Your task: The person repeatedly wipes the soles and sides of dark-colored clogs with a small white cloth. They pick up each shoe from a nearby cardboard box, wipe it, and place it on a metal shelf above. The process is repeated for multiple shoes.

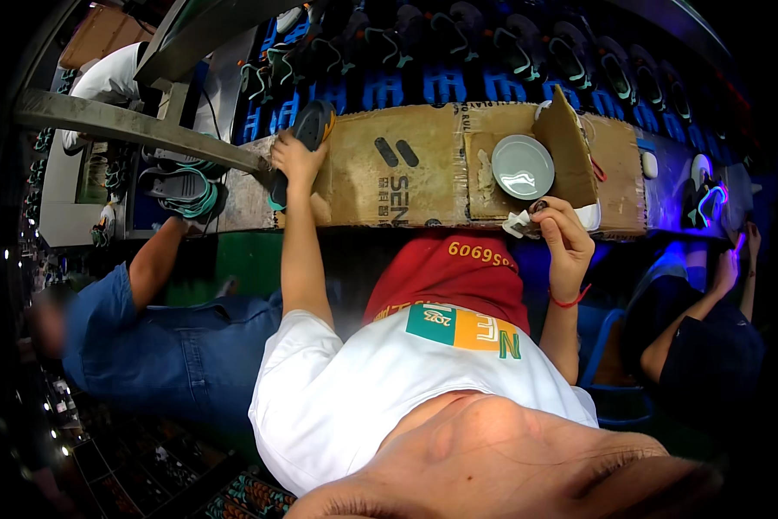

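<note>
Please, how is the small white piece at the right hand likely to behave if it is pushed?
The white piece is probably soft and floppy, because its outline looks crumpled. It is likely light: the right hand seems to hold it by the fingertips. Being uneven, it should hardly roll.

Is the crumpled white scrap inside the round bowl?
No, the right hand holds the white scrap outside the round bowl, on the side nearer the person's body.

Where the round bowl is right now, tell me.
In the head view, the round bowl is right of centre on the cardboard, beside the raised flap and just beyond the right hand.
</note>
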